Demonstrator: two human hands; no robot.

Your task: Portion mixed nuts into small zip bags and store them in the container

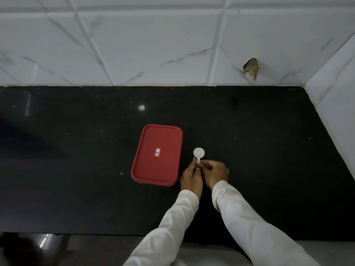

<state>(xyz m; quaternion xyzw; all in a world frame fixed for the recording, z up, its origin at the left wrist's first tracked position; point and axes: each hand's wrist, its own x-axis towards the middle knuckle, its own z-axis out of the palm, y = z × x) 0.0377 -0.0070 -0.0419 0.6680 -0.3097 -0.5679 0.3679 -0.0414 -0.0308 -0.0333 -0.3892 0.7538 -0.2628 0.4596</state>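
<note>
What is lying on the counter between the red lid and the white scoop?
Nothing. In the head view only a narrow bare strip of black stone counter separates the red rectangular plastic lid from the small white plastic scoop.

A black countertop [76, 150] bears a red lidded container [157, 154] beside a white scoop [198, 153].

Hands together, knuckles up

Left hand [192, 177] and right hand [214, 172] touch, fingers curled, pinching a scoop [198, 153] handle between fingertips.
</note>
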